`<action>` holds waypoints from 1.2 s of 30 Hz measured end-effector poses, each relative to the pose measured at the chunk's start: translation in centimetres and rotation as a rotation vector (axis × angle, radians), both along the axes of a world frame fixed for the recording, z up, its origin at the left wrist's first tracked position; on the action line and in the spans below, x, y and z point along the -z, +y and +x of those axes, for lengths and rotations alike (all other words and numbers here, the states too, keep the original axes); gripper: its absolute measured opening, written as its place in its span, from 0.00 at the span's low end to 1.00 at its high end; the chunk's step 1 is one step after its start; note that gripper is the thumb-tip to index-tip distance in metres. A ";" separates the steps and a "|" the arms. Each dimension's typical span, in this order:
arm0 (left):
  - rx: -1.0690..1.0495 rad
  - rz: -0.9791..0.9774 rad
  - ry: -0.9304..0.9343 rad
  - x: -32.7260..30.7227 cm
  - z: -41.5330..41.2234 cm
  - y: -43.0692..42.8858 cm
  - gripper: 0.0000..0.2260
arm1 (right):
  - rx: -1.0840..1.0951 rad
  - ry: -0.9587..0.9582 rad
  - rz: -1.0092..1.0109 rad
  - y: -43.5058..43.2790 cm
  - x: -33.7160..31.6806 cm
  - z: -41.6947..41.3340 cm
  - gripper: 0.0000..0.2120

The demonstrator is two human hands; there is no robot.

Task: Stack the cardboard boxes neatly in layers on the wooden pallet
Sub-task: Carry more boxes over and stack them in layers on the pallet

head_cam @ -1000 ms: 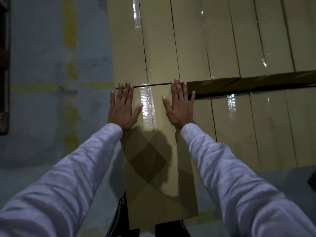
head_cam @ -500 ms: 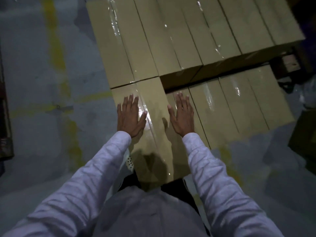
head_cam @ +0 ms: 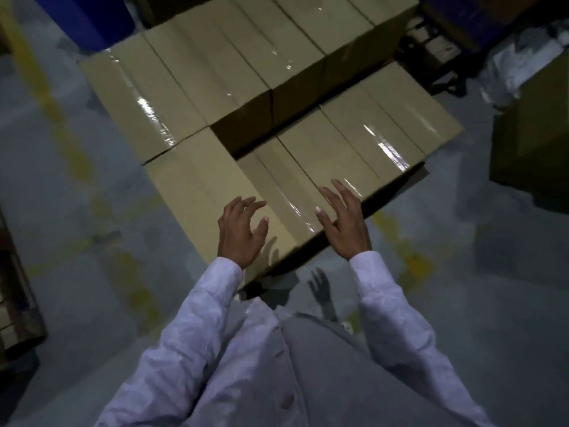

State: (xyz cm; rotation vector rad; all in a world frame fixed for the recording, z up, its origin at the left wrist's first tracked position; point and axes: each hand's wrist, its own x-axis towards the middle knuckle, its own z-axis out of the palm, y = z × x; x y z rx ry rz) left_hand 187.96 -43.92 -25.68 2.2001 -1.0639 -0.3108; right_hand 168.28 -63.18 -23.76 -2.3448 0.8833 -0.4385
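A tan cardboard box (head_cam: 197, 192) sealed with clear tape lies at the near left corner of the stack, level with the upper layer (head_cam: 215, 72) behind it. To its right, lower boxes (head_cam: 363, 140) form a step down. My left hand (head_cam: 241, 229) hovers above the near box's front end, fingers spread and curled, holding nothing. Just off that box's right front corner, my right hand (head_cam: 345, 221) is lifted with fingers apart and empty. The pallet under the boxes is hidden.
Grey concrete floor (head_cam: 92, 241) with worn yellow lines surrounds the stack. A dark box (head_cam: 532, 143) stands at the right, white wrapping (head_cam: 520, 66) behind it, a blue object (head_cam: 89, 16) at the back left, and a pallet edge (head_cam: 15, 309) at the far left.
Both hands have lifted off the box top and drawn back toward me. The view has pulled back and swung, showing more floor and my torso.
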 end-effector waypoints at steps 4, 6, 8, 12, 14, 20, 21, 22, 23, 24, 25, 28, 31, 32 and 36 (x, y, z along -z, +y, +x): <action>0.087 -0.092 -0.006 -2.0 -8.6 -4.1 0.16 | 0.102 -0.061 0.047 -1.7 -0.7 -9.9 0.21; 0.127 -0.117 0.029 -3.1 -13.0 -6.8 0.16 | 0.140 -0.043 0.047 -3.0 -1.2 -14.8 0.21; 0.175 -0.128 0.072 -3.5 -17.5 -10.0 0.16 | 0.183 -0.018 0.016 -4.6 -1.6 -19.6 0.22; 0.322 -0.121 0.126 -4.2 -25.6 -17.4 0.16 | 0.330 -0.035 -0.029 -7.9 -2.3 -28.5 0.24; 0.427 -0.135 0.114 -4.4 -29.1 -21.2 0.16 | 0.410 -0.045 -0.044 -9.4 -2.4 -32.5 0.23; 0.582 -0.152 0.169 -3.8 -36.0 -32.4 0.17 | 0.605 -0.055 -0.026 -15.8 -2.5 -41.0 0.22; 0.602 -0.148 0.169 -3.5 -37.0 -34.5 0.17 | 0.631 -0.058 -0.031 -17.4 -2.5 -42.1 0.22; 0.619 -0.142 0.169 -3.3 -37.9 -36.8 0.17 | 0.658 -0.057 -0.039 -19.2 -2.4 -43.2 0.22; 0.632 -0.142 0.178 -3.1 -38.7 -39.3 0.17 | 0.686 -0.053 -0.046 -21.4 -2.4 -44.2 0.22; 0.642 -0.151 0.195 -3.0 -39.5 -42.0 0.17 | 0.711 -0.047 -0.050 -23.7 -2.4 -45.2 0.22; 0.655 -0.165 0.209 -2.9 -40.4 -44.8 0.17 | 0.730 -0.043 -0.054 -26.3 -2.3 -46.0 0.22; 0.739 -0.174 0.215 -2.9 -42.4 -54.0 0.16 | 0.787 -0.029 -0.055 -34.2 -2.1 -48.6 0.24; 0.829 -0.186 0.266 -3.8 -44.5 -62.9 0.17 | 0.875 -0.063 -0.040 -39.9 -3.3 -51.1 0.25; 0.857 -0.193 0.274 -4.2 -45.5 -65.6 0.17 | 0.903 -0.076 -0.047 -41.7 -3.8 -52.1 0.24; 0.967 -0.158 0.267 -5.5 -49.6 -74.5 0.16 | 1.019 -0.098 -0.038 -48.0 -5.0 -56.3 0.24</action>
